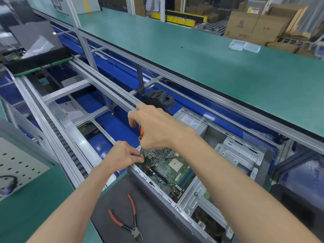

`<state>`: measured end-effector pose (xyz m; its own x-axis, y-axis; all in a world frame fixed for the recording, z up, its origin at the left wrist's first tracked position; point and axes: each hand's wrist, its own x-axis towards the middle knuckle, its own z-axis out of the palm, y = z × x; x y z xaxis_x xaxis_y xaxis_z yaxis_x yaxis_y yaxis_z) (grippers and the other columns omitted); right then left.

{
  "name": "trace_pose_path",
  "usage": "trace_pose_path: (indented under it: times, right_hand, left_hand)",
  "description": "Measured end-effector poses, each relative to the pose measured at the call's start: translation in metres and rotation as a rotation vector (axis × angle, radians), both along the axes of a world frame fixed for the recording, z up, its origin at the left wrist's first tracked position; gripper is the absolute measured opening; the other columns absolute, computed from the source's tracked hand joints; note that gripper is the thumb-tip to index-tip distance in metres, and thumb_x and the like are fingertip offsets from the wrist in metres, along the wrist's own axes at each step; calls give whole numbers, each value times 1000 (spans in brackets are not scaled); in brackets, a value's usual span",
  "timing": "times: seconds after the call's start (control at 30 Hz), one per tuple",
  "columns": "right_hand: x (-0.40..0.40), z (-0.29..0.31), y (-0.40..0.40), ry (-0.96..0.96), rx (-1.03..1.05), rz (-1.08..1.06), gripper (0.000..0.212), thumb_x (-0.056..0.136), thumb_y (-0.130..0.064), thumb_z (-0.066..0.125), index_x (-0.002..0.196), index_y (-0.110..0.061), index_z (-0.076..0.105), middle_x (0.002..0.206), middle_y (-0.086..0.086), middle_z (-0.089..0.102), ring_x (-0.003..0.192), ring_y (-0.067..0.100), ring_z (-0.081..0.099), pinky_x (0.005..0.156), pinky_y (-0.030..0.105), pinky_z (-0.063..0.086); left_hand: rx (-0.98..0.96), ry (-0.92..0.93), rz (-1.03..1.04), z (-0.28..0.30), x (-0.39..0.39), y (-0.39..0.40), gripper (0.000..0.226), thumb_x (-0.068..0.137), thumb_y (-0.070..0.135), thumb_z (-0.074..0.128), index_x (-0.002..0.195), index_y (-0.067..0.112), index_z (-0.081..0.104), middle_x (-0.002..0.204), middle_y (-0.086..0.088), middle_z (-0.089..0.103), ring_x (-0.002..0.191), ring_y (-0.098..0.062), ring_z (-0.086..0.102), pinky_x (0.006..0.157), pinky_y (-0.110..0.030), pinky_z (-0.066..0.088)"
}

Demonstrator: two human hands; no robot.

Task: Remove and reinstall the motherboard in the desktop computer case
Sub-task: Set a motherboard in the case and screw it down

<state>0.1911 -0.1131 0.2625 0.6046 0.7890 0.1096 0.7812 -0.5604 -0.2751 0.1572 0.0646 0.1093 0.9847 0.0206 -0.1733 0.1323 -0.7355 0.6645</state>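
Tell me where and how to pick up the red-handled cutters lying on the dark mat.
Grip the cutters around both red handles near their middle, coming from above. They lie flat on the dark mat, handles spread and pointing away from you, jaws nearest you; the handles are the longest, padded part, clear of the computer case.

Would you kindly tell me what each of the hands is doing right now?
Left hand: pinches the screwdriver shaft near its tip.
Right hand: grips the screwdriver handle.

Was a factory floor: long green counter [192, 55] on aluminium framing [108, 95], blue panels [114, 125] underneath, cardboard boxes [254, 27] stacked out back, pegboard [19, 163] off left.
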Motion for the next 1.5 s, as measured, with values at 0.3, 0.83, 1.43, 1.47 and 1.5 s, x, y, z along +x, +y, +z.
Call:
trace_pose_path:
  times: [0.3,0.83,1.43,1.47,1.5]
  right_hand:
    - [3,0,5,-53,-43,11,15,85,-14,66,99,-18,61,95,-2,51,85,24,54,66,37,43]
    - [0,-1,3,-9,31,-2,28,76,-27,68,101,-21,57,90,-4,42,76,22,50,58,31,31]
    - [4,-14,5,-139,83,-59,24,92,-28,64,100,-16,44,75,-2,36,72,29,45,54,35,32]
    - [5,-15,4,-71,107,-14,23,87,-19,65,102,-16,48,81,-2,44,76,28,49,58,35,37]
    - [7,-15,3,0,137,19,28,80,-12,64,104,-18,51,87,-4,48,79,24,52,61,31,38]
  left_hand:
    - [27,31,5,0,0,1,8,72,28,87,70,31,81,60,8,71,55,-17,59,55,-31,48]
    - [71,12,3,3,2,-1,23,66,33,91,55,40,73,55,7,67,54,-16,59,46,-23,45]
    - [106,45,-55,6,5,1,29,69,34,89,54,50,70,57,12,69,49,-10,56,46,-18,42]
    - [109,52,-54,7,5,1,27,69,34,88,56,50,71,60,11,70,54,-13,61,49,-22,47]
    - [108,59,-52,8,5,1,26,69,33,88,59,50,72,63,11,71,60,-15,65,56,-27,53]
